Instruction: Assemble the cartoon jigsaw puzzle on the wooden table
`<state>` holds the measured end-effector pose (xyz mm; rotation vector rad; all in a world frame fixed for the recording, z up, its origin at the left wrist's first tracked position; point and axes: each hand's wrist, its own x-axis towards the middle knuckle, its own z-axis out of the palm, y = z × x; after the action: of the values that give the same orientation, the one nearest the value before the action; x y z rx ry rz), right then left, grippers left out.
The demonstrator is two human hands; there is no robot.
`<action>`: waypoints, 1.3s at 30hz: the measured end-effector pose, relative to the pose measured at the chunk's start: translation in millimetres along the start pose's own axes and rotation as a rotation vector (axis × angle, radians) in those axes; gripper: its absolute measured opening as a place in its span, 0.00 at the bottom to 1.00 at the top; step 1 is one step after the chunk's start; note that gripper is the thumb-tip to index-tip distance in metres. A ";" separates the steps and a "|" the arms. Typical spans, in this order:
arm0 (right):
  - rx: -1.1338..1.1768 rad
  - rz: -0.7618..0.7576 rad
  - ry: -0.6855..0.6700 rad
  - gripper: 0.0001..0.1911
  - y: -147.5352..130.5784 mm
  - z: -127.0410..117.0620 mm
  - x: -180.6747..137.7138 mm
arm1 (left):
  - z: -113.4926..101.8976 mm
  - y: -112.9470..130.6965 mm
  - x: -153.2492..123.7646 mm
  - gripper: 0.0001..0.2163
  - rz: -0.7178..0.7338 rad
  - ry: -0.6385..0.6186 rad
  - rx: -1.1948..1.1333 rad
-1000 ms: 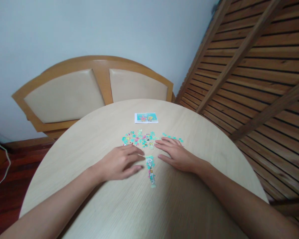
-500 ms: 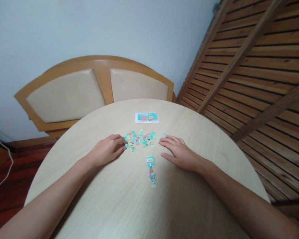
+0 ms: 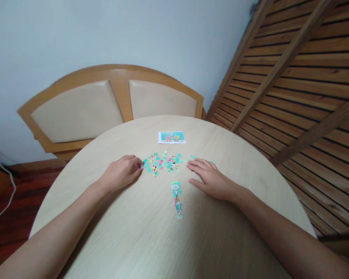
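Loose jigsaw puzzle pieces [image 3: 163, 164], mostly turquoise with pink and yellow bits, lie in a spread across the middle of the table. At the left end of the spread my left hand [image 3: 124, 169] is closed, with a puzzle piece [image 3: 141, 166] at its fingertips. My right hand [image 3: 205, 175] rests flat at the right end, fingers stretched out, with a few pieces partly hidden under and behind it. Between the hands and nearer to me lies a joined strip of puzzle [image 3: 177, 198] showing a cartoon figure.
A picture card [image 3: 172, 137] with cartoon figures lies beyond the pieces. The round wooden table [image 3: 128, 240] has a padded bench back [image 3: 78, 112] behind it. Slatted wood [image 3: 308, 77] rises on the right, and a white cable [image 3: 13, 186] hangs at the left.
My left hand has drawn back slightly to the left, away from the spread, with a piece at its fingertips. My right hand has hardly moved.
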<state>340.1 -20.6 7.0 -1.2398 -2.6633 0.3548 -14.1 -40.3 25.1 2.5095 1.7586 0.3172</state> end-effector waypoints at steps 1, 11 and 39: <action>0.000 0.002 -0.001 0.29 -0.2 -0.2 -0.1 | -0.6 -0.5 -0.3 0.12 -0.012 0.000 0.018; -0.007 -0.006 -0.017 0.27 -0.4 -0.4 -0.3 | 0.4 7.1 0.3 0.11 -0.094 0.035 0.031; -0.013 -0.026 -0.035 0.23 -3.9 1.4 -1.7 | 34.7 37.8 -3.3 0.25 0.468 -0.044 -0.077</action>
<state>337.9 -24.5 6.7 -1.2119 -2.7129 0.3596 26.8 -54.2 -3.0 2.8171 1.1012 0.3384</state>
